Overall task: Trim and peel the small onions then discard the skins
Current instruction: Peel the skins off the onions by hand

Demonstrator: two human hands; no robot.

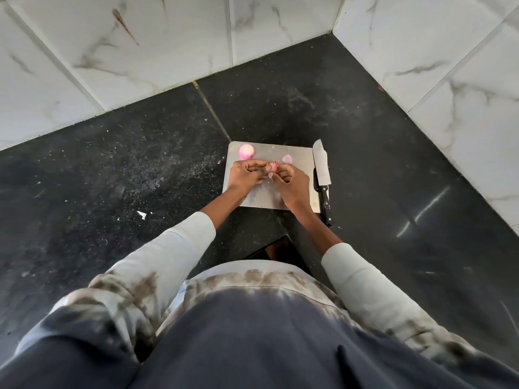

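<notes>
walls: white marbled tiles [157, 49] | counter: speckled black stone [112, 169]

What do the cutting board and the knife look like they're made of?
The cutting board looks like brushed steel: grey, thin, dull sheen, though pale plastic is possible. The knife has a shiny metal blade and a black handle with pale rivets, likely plastic or wood.

The person wears a long-sleeved top [252, 318], dark navy across the chest and upper arms. A blotchy brown-and-white tie-dye band runs along the hem and around each elbow. Below the elbows the sleeves turn plain pale grey-white: the left sleeve [179, 242] and right sleeve [356, 273] both end in ribbed cuffs, leaving the forearms bare.
</notes>
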